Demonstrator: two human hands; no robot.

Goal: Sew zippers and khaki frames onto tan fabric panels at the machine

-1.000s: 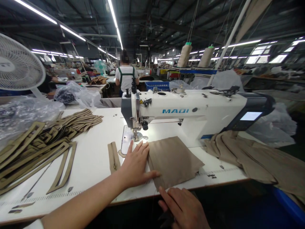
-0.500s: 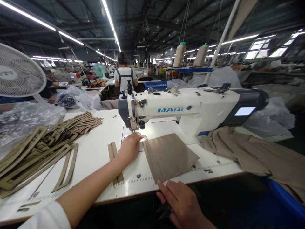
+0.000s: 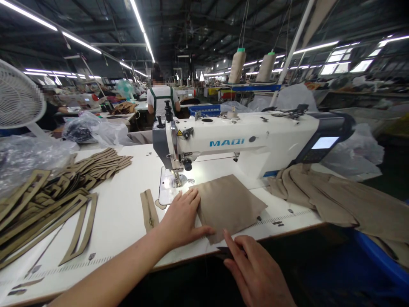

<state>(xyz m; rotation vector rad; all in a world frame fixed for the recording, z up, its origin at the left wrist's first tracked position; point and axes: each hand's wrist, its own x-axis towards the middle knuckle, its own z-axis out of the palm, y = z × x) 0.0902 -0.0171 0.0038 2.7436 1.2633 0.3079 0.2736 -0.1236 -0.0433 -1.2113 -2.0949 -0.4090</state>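
Note:
My left hand (image 3: 182, 217) lies flat with fingers spread over the left edge of a square tan fabric panel (image 3: 231, 204), its thumb near the panel's front corner. At that corner is my right hand (image 3: 252, 264), index finger stretched against the cloth. Its fingers are closed around small dark thread snips (image 3: 223, 251), mostly hidden by the hand. Behind my left hand stands the sewing machine (image 3: 223, 134), its needle and presser foot above a lit metal plate. A short tan zipper strip (image 3: 148, 209) rests on the white table (image 3: 118, 204), left of my left hand.
Tan fabric frames (image 3: 76, 204) lie heaped at the left beside clear plastic bags (image 3: 28, 157) and a white fan (image 3: 19, 96). More tan cloth (image 3: 332, 196) hangs over the table's right edge above a blue bin (image 3: 380, 260). A person (image 3: 162, 98) sits beyond the machine.
My left hand has come back from beside the needle and now lies spread on the panel's left edge. My right hand has shifted slightly right, and the snips are nearer the panel's corner.

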